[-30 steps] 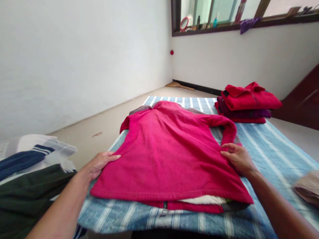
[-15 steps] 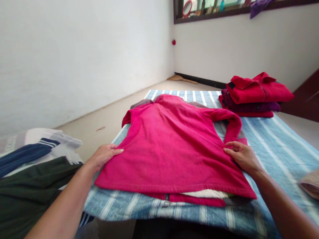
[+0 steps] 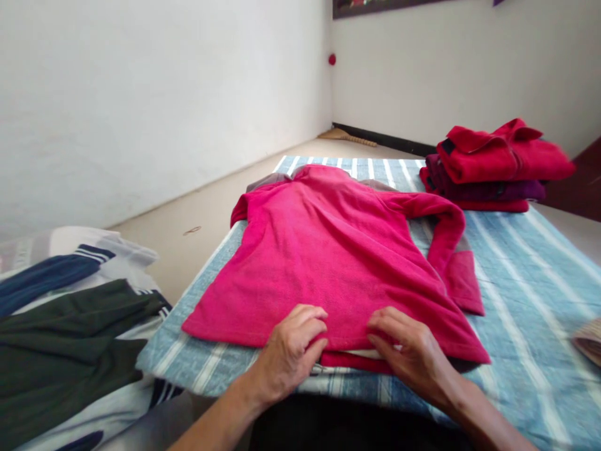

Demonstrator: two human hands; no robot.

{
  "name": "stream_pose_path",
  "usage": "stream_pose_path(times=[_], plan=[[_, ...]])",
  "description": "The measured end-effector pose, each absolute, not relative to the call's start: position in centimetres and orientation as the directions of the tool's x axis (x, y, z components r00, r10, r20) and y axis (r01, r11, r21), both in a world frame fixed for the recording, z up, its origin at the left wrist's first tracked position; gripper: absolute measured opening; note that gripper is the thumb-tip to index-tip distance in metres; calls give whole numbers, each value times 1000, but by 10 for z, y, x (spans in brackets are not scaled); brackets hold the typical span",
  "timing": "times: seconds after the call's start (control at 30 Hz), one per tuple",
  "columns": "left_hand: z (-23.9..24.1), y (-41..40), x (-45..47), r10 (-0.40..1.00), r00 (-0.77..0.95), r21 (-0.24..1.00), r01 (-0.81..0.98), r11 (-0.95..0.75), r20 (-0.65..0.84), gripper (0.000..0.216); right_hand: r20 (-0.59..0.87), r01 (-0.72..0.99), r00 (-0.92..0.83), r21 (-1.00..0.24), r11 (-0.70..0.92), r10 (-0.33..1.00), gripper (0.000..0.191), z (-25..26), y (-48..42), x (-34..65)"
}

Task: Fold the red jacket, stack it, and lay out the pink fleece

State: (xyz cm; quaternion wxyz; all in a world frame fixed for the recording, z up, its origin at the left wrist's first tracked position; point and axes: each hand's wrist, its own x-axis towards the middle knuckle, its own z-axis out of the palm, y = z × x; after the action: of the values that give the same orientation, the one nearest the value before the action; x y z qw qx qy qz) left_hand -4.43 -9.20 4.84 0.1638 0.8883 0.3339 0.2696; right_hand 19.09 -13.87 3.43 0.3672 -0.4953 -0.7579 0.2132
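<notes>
A pink fleece jacket (image 3: 338,257) lies flat, back side up, on a blue-and-white striped cloth (image 3: 516,300). Its right sleeve is folded down along its side. My left hand (image 3: 291,351) and my right hand (image 3: 408,351) sit close together at the middle of the jacket's near hem. The fingers of both hands are curled onto the hem edge. A white lining and a zipper end show under the hem between my hands.
A stack of folded red and purple fleece garments (image 3: 498,166) stands at the cloth's far right. A pile of dark green, navy and white clothes (image 3: 70,338) lies to my left. A beige item (image 3: 589,338) pokes in at the right edge. White walls close in at the left and far side.
Both hands have left the jacket's side edges and come together at the middle of its near hem. The camera has tilted down, and the jacket stays flat.
</notes>
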Motion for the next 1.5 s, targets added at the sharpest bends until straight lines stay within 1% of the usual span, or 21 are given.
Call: stream_pose_path(times=[0.13, 0.23, 0.4, 0.73, 0.93, 1.13, 1.23, 1.5], plan=[[35, -105, -26, 711, 594, 524, 497, -692, 375, 9, 328, 598, -269, -680, 424, 905, 13, 9, -141, 183], [31, -104, -23, 735, 579, 550, 507, -663, 353, 11, 341, 596, -281, -671, 441, 897, 13, 1, -141, 186], [33, -105, -18, 747, 585, 568, 515, -642, 315, 10, 379, 590, -271, -660, 464, 885, 15, 2, -140, 186], [26, -109, -7, 770, 557, 562, 546, -621, 310, 13, 397, 596, -279, -643, 482, 874, 14, 1, -140, 186], [20, -112, -2, 780, 521, 546, 564, -619, 346, 17, 393, 609, -276, -635, 476, 877, 16, 0, -141, 185], [15, -118, 4, 808, 426, 578, 565, -589, 407, 21, 395, 608, -261, -642, 467, 881, 15, -2, -142, 185], [16, -119, 4, 808, 412, 582, 560, -590, 422, 21, 396, 607, -264, -641, 470, 880, 15, -1, -141, 185], [27, -115, -6, 822, 393, 593, 570, -569, 411, 18, 395, 603, -266, -643, 472, 879, 16, 0, -140, 186]])
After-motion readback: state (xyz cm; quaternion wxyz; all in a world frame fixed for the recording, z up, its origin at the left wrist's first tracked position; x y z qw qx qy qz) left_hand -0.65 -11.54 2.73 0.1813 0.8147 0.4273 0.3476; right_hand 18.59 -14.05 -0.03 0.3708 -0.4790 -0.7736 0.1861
